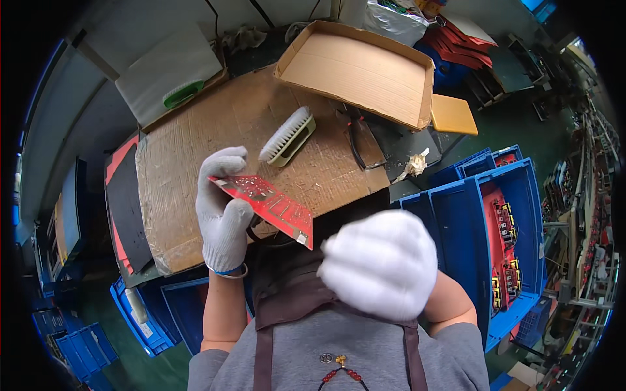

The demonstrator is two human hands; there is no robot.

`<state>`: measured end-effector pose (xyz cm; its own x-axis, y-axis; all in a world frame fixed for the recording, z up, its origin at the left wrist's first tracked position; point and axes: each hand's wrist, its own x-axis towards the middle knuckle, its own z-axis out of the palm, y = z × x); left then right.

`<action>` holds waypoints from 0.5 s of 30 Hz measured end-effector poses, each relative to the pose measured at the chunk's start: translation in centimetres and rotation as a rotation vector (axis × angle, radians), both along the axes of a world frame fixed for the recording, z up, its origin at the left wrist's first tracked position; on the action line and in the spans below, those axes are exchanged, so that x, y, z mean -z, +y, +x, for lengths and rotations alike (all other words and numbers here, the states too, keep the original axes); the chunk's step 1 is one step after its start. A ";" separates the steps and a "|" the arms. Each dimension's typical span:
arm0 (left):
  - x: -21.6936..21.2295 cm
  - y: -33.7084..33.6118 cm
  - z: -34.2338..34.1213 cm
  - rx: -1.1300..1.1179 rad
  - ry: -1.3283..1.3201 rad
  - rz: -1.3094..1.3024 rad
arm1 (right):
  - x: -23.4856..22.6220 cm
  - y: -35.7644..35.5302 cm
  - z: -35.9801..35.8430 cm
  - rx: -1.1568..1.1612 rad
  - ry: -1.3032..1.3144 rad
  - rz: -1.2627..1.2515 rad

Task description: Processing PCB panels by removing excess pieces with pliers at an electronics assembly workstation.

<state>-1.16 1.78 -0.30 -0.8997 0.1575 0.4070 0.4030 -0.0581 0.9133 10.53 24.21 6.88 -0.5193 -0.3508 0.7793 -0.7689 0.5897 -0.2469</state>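
The circuit board (274, 207) was between the left hand (225, 202), which held it, and the right hand (385, 264) just beside it, all nearer the person than the brush (287, 137) on the cardboard sheet (189, 176). Right of that brush lay the pliers (354, 144) near the sheet's right edge, with the cardboard tray (365, 65) behind, while a second brush (183, 94) showed against a panel (147, 81) at back left. To the person's right stood a bin (456, 228), with assemblies (505, 254) inside it.

Left hand (217, 212) gripping red circuit board (274, 207), right hand (386, 264) blurred, brush (290, 138) on cardboard (195, 153)
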 end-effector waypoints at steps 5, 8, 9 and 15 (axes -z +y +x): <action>0.7 -0.6 1.7 0.011 -0.144 0.157 | 9.3 2.4 -8.2 0.395 -0.451 -0.012; 0.9 -0.5 2.0 0.022 -0.085 0.182 | 11.3 0.1 -12.3 0.424 -0.532 0.152; 0.9 -0.7 2.3 0.018 -0.066 0.180 | 11.7 -0.9 -13.9 0.457 -0.554 0.281; 0.9 -0.3 3.0 -0.041 -0.063 0.204 | 12.8 -3.0 -21.0 0.514 -0.511 0.432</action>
<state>1.81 1.48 -1.22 -0.9283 0.0406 0.3697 0.3515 -0.2287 0.9078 -10.51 21.17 -5.87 -0.9481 -0.1877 0.2568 -0.2342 0.9582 -0.1641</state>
